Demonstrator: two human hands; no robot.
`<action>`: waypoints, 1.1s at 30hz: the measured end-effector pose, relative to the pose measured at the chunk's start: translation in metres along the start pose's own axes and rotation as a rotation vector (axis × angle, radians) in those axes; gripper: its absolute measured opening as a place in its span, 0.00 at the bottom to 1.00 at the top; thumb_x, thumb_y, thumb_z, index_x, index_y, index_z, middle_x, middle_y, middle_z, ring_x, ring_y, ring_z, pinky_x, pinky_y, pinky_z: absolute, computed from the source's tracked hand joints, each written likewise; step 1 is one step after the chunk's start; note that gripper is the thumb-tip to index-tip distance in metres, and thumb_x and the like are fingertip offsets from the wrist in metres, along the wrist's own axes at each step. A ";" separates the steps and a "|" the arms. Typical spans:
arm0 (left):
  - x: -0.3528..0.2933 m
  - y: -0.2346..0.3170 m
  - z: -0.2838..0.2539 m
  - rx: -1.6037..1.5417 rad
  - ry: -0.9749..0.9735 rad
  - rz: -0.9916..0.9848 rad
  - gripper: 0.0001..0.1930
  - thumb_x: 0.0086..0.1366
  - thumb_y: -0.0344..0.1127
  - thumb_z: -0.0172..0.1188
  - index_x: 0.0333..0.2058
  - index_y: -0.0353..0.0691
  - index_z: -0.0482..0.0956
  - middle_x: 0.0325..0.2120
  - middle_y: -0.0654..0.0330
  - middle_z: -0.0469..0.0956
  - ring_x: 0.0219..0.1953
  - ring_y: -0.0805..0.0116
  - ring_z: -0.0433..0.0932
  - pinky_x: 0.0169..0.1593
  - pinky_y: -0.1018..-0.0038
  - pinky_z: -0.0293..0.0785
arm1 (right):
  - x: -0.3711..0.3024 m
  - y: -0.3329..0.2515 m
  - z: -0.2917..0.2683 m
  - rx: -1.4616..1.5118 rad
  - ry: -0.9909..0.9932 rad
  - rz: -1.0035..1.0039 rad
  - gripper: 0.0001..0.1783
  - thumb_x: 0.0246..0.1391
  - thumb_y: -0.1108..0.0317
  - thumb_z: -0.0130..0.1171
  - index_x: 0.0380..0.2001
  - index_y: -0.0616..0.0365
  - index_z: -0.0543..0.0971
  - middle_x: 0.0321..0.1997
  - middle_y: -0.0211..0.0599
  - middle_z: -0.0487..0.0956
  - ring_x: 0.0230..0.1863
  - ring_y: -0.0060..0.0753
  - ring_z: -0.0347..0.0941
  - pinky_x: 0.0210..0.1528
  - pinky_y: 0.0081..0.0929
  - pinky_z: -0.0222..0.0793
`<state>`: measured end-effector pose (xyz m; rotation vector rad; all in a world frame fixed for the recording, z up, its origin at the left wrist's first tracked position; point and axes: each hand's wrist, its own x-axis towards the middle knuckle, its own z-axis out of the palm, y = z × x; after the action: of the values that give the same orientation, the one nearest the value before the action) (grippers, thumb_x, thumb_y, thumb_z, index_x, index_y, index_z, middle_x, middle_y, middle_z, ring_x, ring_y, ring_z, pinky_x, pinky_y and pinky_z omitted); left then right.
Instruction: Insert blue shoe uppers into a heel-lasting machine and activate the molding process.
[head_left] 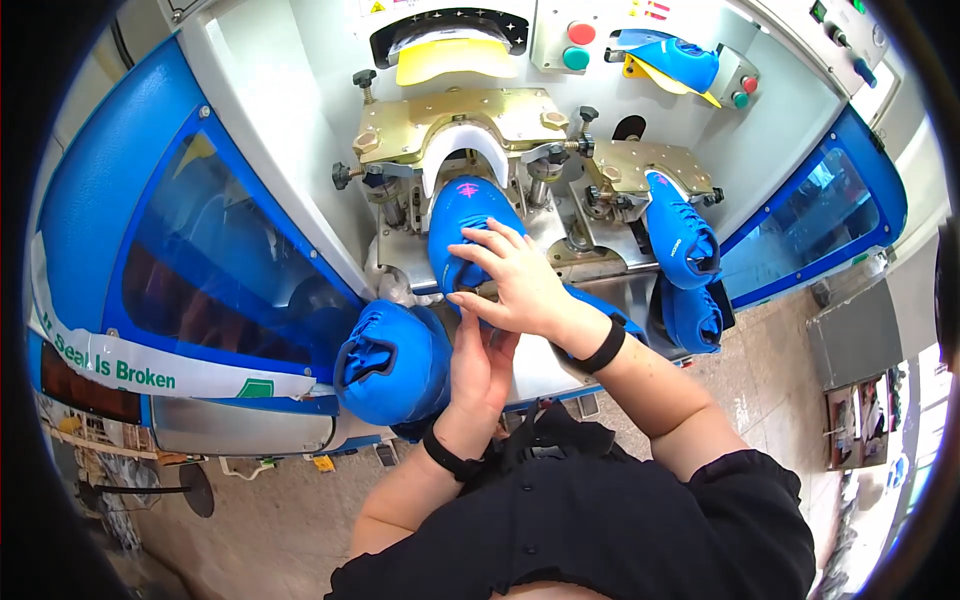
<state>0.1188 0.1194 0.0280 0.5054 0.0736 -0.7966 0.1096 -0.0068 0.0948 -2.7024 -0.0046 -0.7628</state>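
A blue shoe upper [458, 222] with a small pink mark points its toe into a white U-shaped pad [466, 150] on the machine. My right hand [520, 285] lies across the upper, its fingers bent over the laced part and its thumb by the heel opening. From below, my left hand [480, 372] holds the heel end; its fingertips are partly hidden by the right hand. Beside the left wrist hangs another blue upper [395, 365] with a dark-lined opening. A further blue piece [605, 310] shows partly behind my right wrist.
A brass-coloured clamp plate [460, 115] with black knobs surrounds the pad. To the right, a second station [640, 165] carries a blue upper [682, 240], with another upper [692, 318] below it. Blue windowed doors [230, 250] flank the machine. Red and green buttons [577, 46] sit above.
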 end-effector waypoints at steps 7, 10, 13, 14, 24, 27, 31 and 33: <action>-0.001 0.006 0.000 0.017 0.027 -0.034 0.25 0.72 0.53 0.50 0.60 0.47 0.64 0.55 0.59 0.69 0.56 0.63 0.72 0.58 0.64 0.74 | -0.004 0.000 0.009 0.029 -0.029 0.056 0.31 0.50 0.42 0.63 0.54 0.45 0.76 0.61 0.42 0.71 0.67 0.57 0.60 0.60 0.59 0.60; 0.000 0.006 -0.002 0.063 0.024 -0.043 0.27 0.71 0.56 0.49 0.63 0.50 0.63 0.57 0.60 0.68 0.59 0.67 0.70 0.61 0.66 0.71 | -0.003 -0.003 0.009 0.022 -0.026 0.063 0.31 0.50 0.42 0.63 0.54 0.45 0.75 0.61 0.43 0.71 0.67 0.57 0.60 0.59 0.58 0.60; 0.001 0.006 -0.004 0.064 0.018 -0.033 0.27 0.72 0.56 0.48 0.62 0.49 0.63 0.57 0.60 0.68 0.58 0.67 0.70 0.61 0.66 0.71 | -0.002 -0.004 0.008 0.015 -0.029 0.055 0.32 0.50 0.41 0.62 0.54 0.45 0.76 0.61 0.44 0.71 0.66 0.57 0.60 0.59 0.58 0.60; 0.001 0.005 -0.004 0.069 0.003 -0.029 0.27 0.72 0.56 0.48 0.62 0.49 0.63 0.57 0.60 0.68 0.58 0.67 0.70 0.61 0.66 0.71 | -0.001 -0.004 0.007 -0.015 -0.066 0.066 0.32 0.51 0.40 0.62 0.54 0.46 0.76 0.61 0.45 0.71 0.66 0.57 0.61 0.60 0.58 0.60; 0.003 0.003 -0.011 0.072 0.120 -0.026 0.28 0.70 0.55 0.52 0.61 0.45 0.63 0.50 0.57 0.71 0.46 0.62 0.76 0.49 0.70 0.78 | 0.027 0.022 0.004 -0.009 -0.330 0.195 0.48 0.55 0.30 0.50 0.63 0.64 0.68 0.71 0.55 0.61 0.73 0.54 0.52 0.72 0.47 0.50; 0.002 0.002 -0.010 0.073 0.135 -0.015 0.28 0.70 0.56 0.52 0.61 0.44 0.63 0.50 0.57 0.71 0.46 0.62 0.75 0.49 0.70 0.78 | 0.027 0.025 0.007 -0.013 -0.361 0.189 0.50 0.57 0.30 0.47 0.63 0.68 0.66 0.70 0.57 0.61 0.74 0.52 0.51 0.72 0.43 0.49; 0.001 -0.001 -0.010 0.071 0.167 -0.001 0.29 0.70 0.56 0.52 0.60 0.44 0.63 0.50 0.57 0.71 0.45 0.62 0.76 0.48 0.70 0.78 | 0.025 0.027 0.008 -0.050 -0.349 0.145 0.50 0.58 0.31 0.47 0.63 0.69 0.66 0.70 0.56 0.63 0.74 0.52 0.52 0.72 0.44 0.51; 0.001 -0.003 -0.011 0.069 0.179 0.001 0.27 0.69 0.58 0.52 0.57 0.45 0.67 0.47 0.59 0.72 0.43 0.64 0.77 0.49 0.69 0.79 | 0.025 0.029 0.008 -0.074 -0.345 0.151 0.49 0.58 0.31 0.47 0.63 0.68 0.66 0.70 0.54 0.63 0.74 0.50 0.52 0.71 0.45 0.52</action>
<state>0.1185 0.1220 0.0165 0.6418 0.2118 -0.7536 0.1375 -0.0335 0.0921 -2.8300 0.1463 -0.2522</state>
